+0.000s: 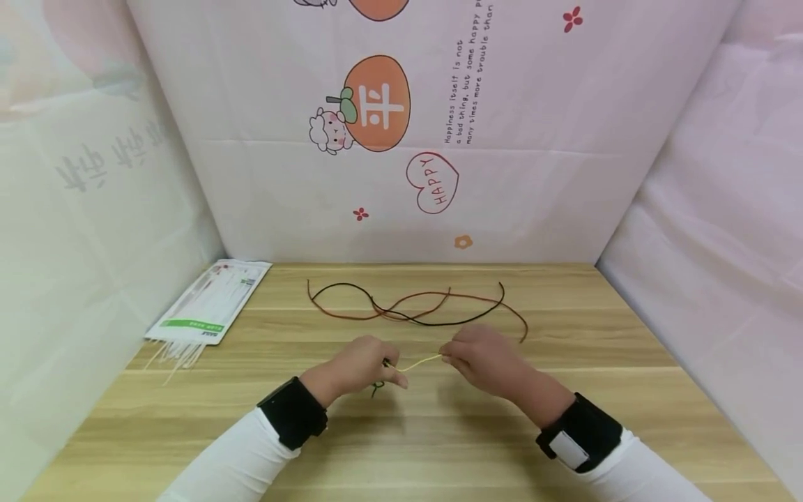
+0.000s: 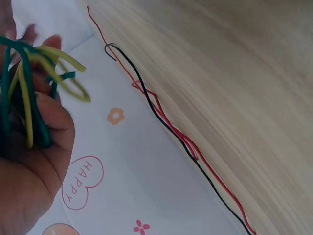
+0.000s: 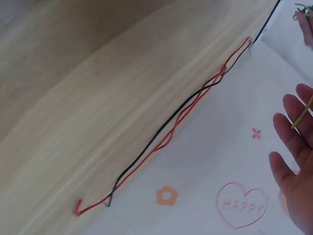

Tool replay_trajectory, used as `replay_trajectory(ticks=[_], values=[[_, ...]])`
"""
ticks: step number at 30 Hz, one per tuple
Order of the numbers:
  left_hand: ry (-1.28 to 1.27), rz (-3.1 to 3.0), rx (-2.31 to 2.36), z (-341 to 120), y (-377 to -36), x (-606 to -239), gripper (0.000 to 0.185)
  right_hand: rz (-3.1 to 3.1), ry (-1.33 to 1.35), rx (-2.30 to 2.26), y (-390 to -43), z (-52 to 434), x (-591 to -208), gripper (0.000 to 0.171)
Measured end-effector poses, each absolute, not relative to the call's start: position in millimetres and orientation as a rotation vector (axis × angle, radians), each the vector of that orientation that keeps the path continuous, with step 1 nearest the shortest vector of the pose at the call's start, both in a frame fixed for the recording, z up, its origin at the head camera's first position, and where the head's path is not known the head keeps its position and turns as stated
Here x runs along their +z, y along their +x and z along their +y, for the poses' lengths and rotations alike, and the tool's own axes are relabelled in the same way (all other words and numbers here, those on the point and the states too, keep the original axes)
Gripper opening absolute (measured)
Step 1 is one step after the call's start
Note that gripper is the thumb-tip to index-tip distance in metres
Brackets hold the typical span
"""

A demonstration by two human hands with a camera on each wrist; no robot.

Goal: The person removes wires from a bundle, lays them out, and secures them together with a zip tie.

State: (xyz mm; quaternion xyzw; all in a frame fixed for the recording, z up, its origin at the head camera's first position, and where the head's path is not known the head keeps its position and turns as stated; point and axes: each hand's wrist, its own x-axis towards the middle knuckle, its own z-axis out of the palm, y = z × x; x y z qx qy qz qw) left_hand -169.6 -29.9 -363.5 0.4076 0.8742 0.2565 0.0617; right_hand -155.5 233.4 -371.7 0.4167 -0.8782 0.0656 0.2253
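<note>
Sleeves and black wrist straps sit nearest the head camera; both hands work just above the worktop point(image 1: 401, 446), close together near its middle.

Left hand point(image 1: 356, 368): fingers curled round a small bundle of green cord point(image 2: 10, 93) and yellow cord point(image 2: 27, 98). The left wrist view shows both colours looped and pinned under the thumb, probably to keep the loops from slipping apart.

Right hand point(image 1: 486, 359): fingers half-straight in the right wrist view, with the yellow strand crossing the fingertips point(image 3: 299, 110). In the head view the strand runs taut from this hand to the left one, so it appears pinched, likely to hold tension. Exact pinch not resolvable.

Further back on the worktop, untouched and well apart from the hands: a black cord point(image 1: 439, 317) and a red cord point(image 1: 414, 307), lying loose and crossing each other.

Far left, at the worktop's edge: a flat plastic packet point(image 1: 207, 303) with pale strips poking from its near end.

Behind: a printed backdrop point(image 1: 433, 181).
</note>
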Motion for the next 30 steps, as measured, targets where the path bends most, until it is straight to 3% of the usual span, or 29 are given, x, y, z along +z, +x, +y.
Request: replay_trajectory(ticks=[3,6,15,23,30], values=[[1.206,2.716,0.734,-31,-170,-364,0.048,-2.424,1.183,0.173,-156,227,-370,0.005],[1.205,2.727,0.713,-32,-171,-364,0.047,-2.433,1.180,0.142,-160,224,-369,0.005],[1.091,2.554,0.911,-39,-172,-365,0.012,-2.400,1.119,0.140,-171,236,-372,0.007],[1.061,2.531,0.851,-41,-173,-361,0.035,-2.398,1.057,0.166,-175,249,-373,0.011],[1.131,2.471,0.721,-41,-171,-355,0.020,-2.326,1.094,0.134,-173,254,-375,0.011]])
